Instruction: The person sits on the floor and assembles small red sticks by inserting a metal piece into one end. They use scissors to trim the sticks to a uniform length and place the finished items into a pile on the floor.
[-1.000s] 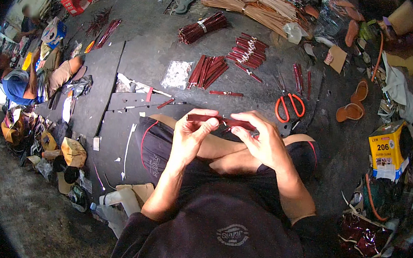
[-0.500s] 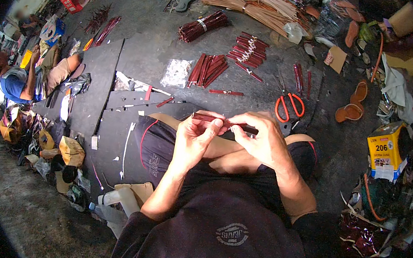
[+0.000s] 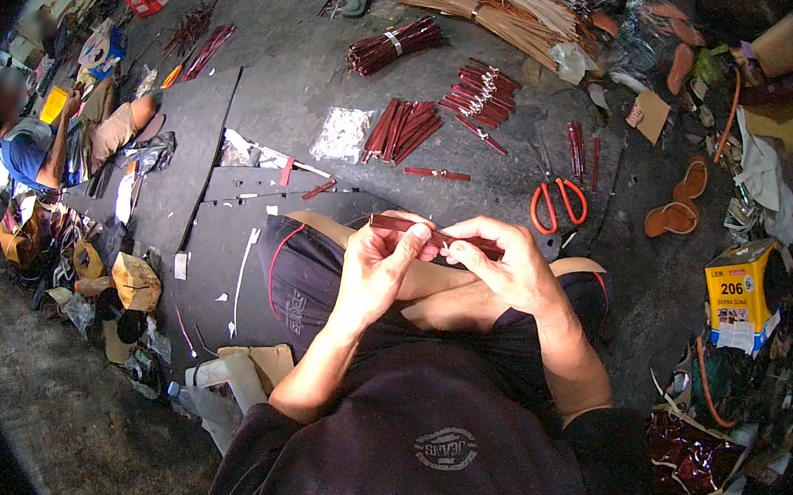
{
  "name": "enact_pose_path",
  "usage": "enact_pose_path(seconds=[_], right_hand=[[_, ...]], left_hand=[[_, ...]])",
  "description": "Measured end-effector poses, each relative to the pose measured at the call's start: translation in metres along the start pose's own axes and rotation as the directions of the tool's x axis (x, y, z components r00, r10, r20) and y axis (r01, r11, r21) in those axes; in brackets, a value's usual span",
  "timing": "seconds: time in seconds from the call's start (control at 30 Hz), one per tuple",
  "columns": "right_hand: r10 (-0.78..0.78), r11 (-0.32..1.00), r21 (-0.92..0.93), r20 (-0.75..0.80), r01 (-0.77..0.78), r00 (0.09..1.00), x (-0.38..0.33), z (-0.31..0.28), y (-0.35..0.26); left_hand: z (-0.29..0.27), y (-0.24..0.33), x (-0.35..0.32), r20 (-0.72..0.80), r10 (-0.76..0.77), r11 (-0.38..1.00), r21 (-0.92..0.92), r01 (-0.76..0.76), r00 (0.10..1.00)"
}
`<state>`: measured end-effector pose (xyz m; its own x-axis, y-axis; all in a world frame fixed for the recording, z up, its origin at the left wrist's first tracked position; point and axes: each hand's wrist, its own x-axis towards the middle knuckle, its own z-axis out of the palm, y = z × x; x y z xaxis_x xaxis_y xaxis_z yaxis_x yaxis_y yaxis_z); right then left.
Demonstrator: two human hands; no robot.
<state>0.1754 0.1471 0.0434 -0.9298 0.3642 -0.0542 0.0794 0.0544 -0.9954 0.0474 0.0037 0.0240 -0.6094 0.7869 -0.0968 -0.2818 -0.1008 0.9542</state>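
A dark red glossy strap point(image 3: 387, 223) stretches between my two hands above my crossed legs. My left hand point(image 3: 378, 263) pinches its left part between thumb and fingers. My right hand point(image 3: 506, 266) is closed on the right part, thumb pressed toward the middle. Something small and pale shows between the fingertips, too small to name. Beyond my hands a single strap with a metal fitting point(image 3: 437, 173) lies on the dark mat. Farther off are a fanned group of plain red straps point(image 3: 400, 133) and a row of straps with shiny metal fittings point(image 3: 481, 93).
Orange-handled scissors point(image 3: 558, 206) lie right of my hands. A clear plastic bag point(image 3: 341, 134) sits left of the straps. Bundled red strips point(image 3: 394, 45) and tan strips point(image 3: 495, 14) lie far off. A yellow can point(image 3: 738, 292) stands right; another person point(image 3: 33, 151) sits left.
My hands stay almost in place with the strap between them. The right fingers have shifted slightly around it. The view has tilted a little.
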Motion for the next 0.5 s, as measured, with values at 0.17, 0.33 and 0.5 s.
enact_pose_path(seconds=[0.17,0.33,0.5], right_hand=[[-0.002,1.000,0.005,-0.001,0.002,1.000,-0.001,-0.002,0.006],[-0.070,0.997,-0.037,-0.029,0.069,0.997,-0.004,-0.001,0.008],[-0.116,0.993,0.014,-0.090,0.118,0.989,-0.003,0.003,0.015]], left_hand=[[0.000,0.004,0.001,0.032,-0.004,1.000,0.004,0.004,0.999],[0.002,0.006,0.000,0.037,-0.012,1.000,0.020,0.011,0.999],[0.007,0.009,0.000,0.021,0.022,1.000,-0.003,-0.022,1.000]])
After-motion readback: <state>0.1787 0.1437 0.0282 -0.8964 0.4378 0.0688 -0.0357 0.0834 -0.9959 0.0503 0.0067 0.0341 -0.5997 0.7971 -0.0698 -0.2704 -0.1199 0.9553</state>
